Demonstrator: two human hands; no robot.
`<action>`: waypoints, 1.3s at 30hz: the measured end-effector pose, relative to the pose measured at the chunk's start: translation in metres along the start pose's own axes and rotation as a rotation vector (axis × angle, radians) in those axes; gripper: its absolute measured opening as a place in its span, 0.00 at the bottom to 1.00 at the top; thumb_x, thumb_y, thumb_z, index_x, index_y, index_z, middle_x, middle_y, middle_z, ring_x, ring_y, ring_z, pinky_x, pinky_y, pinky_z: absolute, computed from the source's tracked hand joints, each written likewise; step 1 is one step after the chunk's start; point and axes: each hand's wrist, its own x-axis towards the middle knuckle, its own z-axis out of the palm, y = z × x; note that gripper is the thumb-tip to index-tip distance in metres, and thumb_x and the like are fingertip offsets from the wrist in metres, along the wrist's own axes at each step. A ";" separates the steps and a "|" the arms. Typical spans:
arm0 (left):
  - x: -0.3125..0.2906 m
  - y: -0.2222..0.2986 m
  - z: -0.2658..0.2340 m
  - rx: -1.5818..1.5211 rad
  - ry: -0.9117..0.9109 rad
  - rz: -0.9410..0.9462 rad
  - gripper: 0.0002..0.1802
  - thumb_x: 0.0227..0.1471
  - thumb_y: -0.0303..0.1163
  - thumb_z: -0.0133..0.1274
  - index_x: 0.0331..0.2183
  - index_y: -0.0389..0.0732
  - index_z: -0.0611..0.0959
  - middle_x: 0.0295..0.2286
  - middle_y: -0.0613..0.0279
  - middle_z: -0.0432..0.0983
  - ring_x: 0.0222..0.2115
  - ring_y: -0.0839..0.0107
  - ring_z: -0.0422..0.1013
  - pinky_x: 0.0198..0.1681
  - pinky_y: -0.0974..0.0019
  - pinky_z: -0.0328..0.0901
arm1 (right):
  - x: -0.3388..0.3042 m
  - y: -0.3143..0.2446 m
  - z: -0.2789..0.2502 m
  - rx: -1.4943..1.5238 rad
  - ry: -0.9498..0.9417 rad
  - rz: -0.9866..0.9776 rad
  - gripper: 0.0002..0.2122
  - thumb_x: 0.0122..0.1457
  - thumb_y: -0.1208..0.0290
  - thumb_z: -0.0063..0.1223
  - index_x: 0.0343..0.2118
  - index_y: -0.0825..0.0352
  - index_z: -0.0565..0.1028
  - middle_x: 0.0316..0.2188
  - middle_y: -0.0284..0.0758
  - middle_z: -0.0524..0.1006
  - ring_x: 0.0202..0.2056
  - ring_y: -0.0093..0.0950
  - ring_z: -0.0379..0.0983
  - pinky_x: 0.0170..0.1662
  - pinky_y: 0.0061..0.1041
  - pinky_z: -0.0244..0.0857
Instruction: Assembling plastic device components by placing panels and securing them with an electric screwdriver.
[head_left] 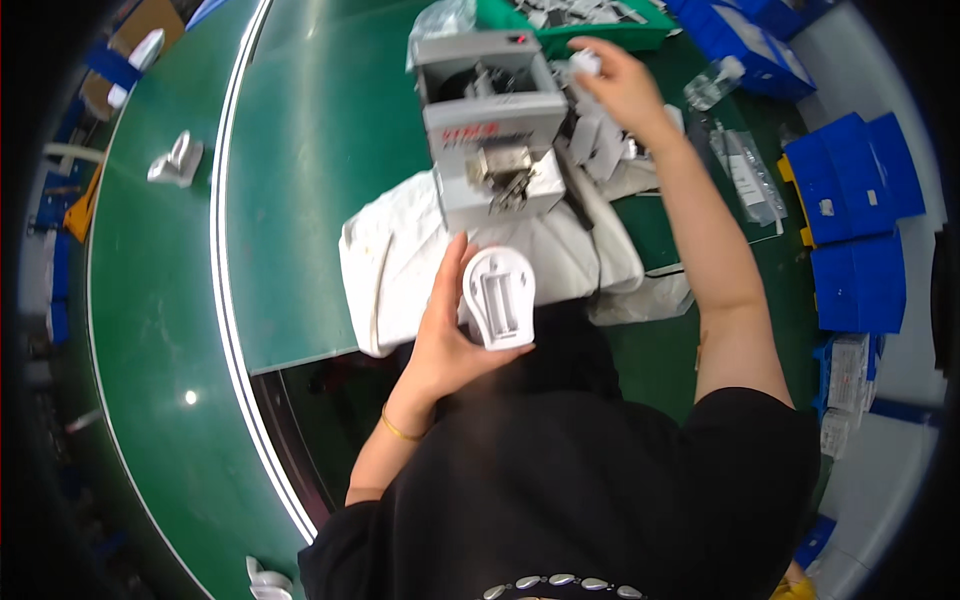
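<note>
White moulded plastic fills your left hand (445, 345): a rounded housing with a recessed slot (499, 297), gripped from the side by your fingers and thumb, its open face turned up toward you at the centre of the frame. That tilt seems meant to keep the slot readable. Your right hand (622, 88) reaches to the upper middle, fingers pinched on a small white piece (585, 62), just right of the grey boxy benchtop machine (492, 125). The machine stands on a white padded cloth (395, 265) over the green tabletop (320, 140), probably to cushion parts. Blue bins (850, 190) sit at right. The small piece is too blurred to identify.
</note>
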 end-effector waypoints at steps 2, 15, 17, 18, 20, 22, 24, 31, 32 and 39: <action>-0.002 -0.001 0.000 -0.027 0.036 -0.003 0.70 0.28 0.18 0.74 0.67 0.39 0.48 0.61 0.52 0.59 0.61 0.62 0.60 0.62 0.59 0.59 | -0.035 -0.062 -0.004 0.250 0.011 0.096 0.16 0.64 0.71 0.52 0.55 0.61 0.75 0.26 0.22 0.71 0.25 0.11 0.61 0.27 0.12 0.55; -0.007 0.009 0.007 0.001 -0.032 0.048 0.53 0.34 0.26 0.74 0.61 0.43 0.64 0.57 0.58 0.66 0.55 0.62 0.68 0.58 0.61 0.63 | -0.190 -0.142 0.049 0.571 -0.364 0.288 0.12 0.59 0.84 0.58 0.46 0.72 0.76 0.34 0.33 0.80 0.32 0.15 0.75 0.32 0.13 0.68; -0.007 0.011 0.007 0.009 -0.028 0.059 0.54 0.34 0.25 0.74 0.61 0.44 0.64 0.57 0.57 0.67 0.55 0.63 0.68 0.57 0.61 0.64 | -0.191 -0.143 0.049 0.543 -0.370 0.256 0.11 0.59 0.84 0.58 0.45 0.72 0.76 0.34 0.33 0.80 0.32 0.16 0.76 0.33 0.14 0.69; -0.007 0.010 0.007 0.017 -0.033 0.071 0.54 0.34 0.25 0.74 0.62 0.44 0.64 0.56 0.57 0.67 0.54 0.63 0.68 0.57 0.61 0.64 | -0.191 -0.143 0.047 0.469 -0.393 0.226 0.11 0.58 0.84 0.59 0.44 0.72 0.77 0.38 0.34 0.79 0.35 0.16 0.76 0.35 0.15 0.69; -0.008 0.009 0.007 -0.015 -0.033 0.058 0.54 0.34 0.25 0.74 0.61 0.44 0.64 0.56 0.56 0.67 0.55 0.63 0.68 0.57 0.60 0.64 | -0.191 -0.140 0.044 0.396 -0.418 0.196 0.10 0.58 0.83 0.59 0.44 0.72 0.78 0.42 0.35 0.79 0.38 0.17 0.75 0.37 0.16 0.69; -0.009 0.009 0.008 -0.049 -0.039 0.049 0.54 0.34 0.25 0.74 0.61 0.43 0.64 0.56 0.55 0.67 0.55 0.63 0.67 0.57 0.60 0.63 | -0.186 -0.135 0.040 0.077 -0.395 -0.120 0.10 0.60 0.80 0.59 0.44 0.71 0.81 0.53 0.37 0.73 0.47 0.19 0.72 0.46 0.19 0.68; -0.009 0.010 0.011 -0.101 -0.021 0.055 0.55 0.33 0.25 0.74 0.62 0.41 0.64 0.56 0.55 0.65 0.56 0.64 0.66 0.59 0.60 0.62 | -0.186 -0.127 0.046 0.048 -0.380 -0.150 0.13 0.61 0.79 0.58 0.49 0.70 0.78 0.56 0.37 0.70 0.50 0.21 0.71 0.50 0.21 0.67; -0.007 0.014 0.000 0.200 -0.111 0.163 0.52 0.43 0.33 0.72 0.64 0.39 0.59 0.62 0.51 0.57 0.61 0.60 0.59 0.62 0.60 0.56 | -0.196 -0.123 0.054 0.831 -0.448 0.532 0.35 0.61 0.77 0.56 0.68 0.69 0.51 0.54 0.41 0.71 0.53 0.27 0.70 0.57 0.25 0.64; -0.009 0.014 0.005 0.022 -0.056 0.054 0.47 0.49 0.32 0.66 0.64 0.38 0.59 0.62 0.50 0.56 0.61 0.60 0.58 0.63 0.60 0.55 | -0.197 -0.125 0.054 0.831 -0.448 0.529 0.35 0.61 0.77 0.56 0.68 0.69 0.51 0.54 0.41 0.71 0.53 0.27 0.70 0.57 0.25 0.64; -0.012 0.025 0.010 -0.184 -0.028 -0.015 0.36 0.61 0.28 0.53 0.64 0.35 0.56 0.63 0.48 0.55 0.62 0.62 0.56 0.64 0.60 0.53 | -0.204 -0.138 0.059 0.765 -0.308 0.428 0.34 0.57 0.78 0.60 0.65 0.70 0.55 0.50 0.42 0.74 0.50 0.27 0.72 0.54 0.26 0.66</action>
